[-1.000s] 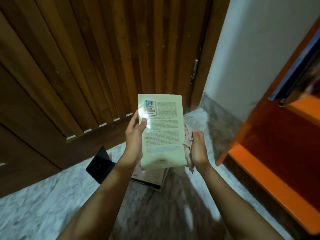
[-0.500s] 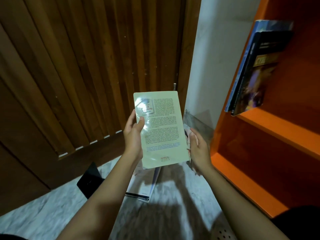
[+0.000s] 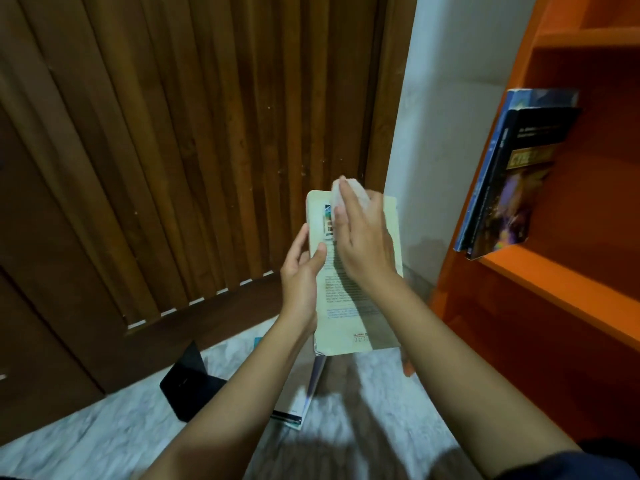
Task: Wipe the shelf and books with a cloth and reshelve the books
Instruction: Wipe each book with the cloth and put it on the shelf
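Half done perhaps: wiping book (image 3: 349, 306) gripped by left hand (image 3: 301, 268), cloth (image 3: 349, 192) under flat right hand (image 3: 363, 244) (floor books (image 3: 304, 393) below, shelved books (image 3: 512, 181) rightward).

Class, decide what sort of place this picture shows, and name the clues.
Probably a room corner at home: an orange bookshelf holding books, a slatted wooden door and a marble floor.

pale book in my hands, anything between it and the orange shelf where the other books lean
Nothing visible: open air lies between the pale yellow paperback book and the orange shelf board, bare beside the dark leaning books.
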`<state>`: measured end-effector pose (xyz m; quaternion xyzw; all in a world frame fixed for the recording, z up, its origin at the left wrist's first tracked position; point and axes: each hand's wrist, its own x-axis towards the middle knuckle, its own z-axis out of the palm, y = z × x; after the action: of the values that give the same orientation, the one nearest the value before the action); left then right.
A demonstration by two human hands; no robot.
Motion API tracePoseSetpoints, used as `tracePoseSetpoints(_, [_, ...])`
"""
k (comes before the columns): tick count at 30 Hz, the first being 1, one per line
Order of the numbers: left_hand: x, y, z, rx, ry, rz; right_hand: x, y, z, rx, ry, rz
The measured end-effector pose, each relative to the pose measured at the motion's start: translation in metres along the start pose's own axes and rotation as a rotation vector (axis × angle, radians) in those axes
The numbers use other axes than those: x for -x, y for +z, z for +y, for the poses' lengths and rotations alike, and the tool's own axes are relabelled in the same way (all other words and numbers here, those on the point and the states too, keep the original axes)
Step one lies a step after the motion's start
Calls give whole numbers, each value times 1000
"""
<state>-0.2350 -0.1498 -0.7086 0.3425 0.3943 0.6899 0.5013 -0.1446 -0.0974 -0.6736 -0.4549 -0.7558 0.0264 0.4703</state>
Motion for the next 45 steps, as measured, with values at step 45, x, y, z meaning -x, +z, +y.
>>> tracePoseSetpoints(45, [-18,-60,16,324,-48,196,127,38,56,-57,87,-153])
